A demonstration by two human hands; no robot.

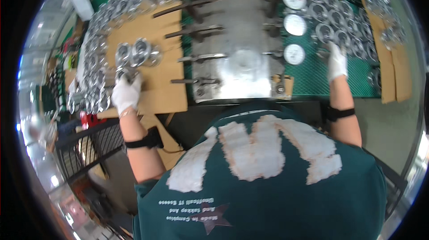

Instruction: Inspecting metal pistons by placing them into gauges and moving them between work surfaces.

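Seen from above at a crowded assembly table [313, 79]: both gloved hands out at once, one to each side of a steel fixture [241, 39] with rows of black-handled clamps. Left hand [126, 92] down on a sheet of brown cardboard [165, 83], fingers [129, 78] curled around a shiny metal gauge case [126, 73], closed on it as far as the glare allows. Just beyond, three more loose cases [139, 52] lying on the same cardboard, with a long heap of bright cases [96, 48] banked along the far left edge. Right hand [337, 63] stretched to the green mat, fingers together and resting on the near edge of a dense cluster of metal rings and cases [339, 21]; whether anything is actually pinched there cannot be told, fingertips hidden among the parts. Between fixture and cluster, a column of four white-faced dial gauges [295, 23] standing apart from the bare parts, by the look of it further along than the rest. Judged from the piles on both sides, plenty left to go: far more empty cases than dials with faces. Fixture bed itself apparently bare at the middle, clamps unloaded.
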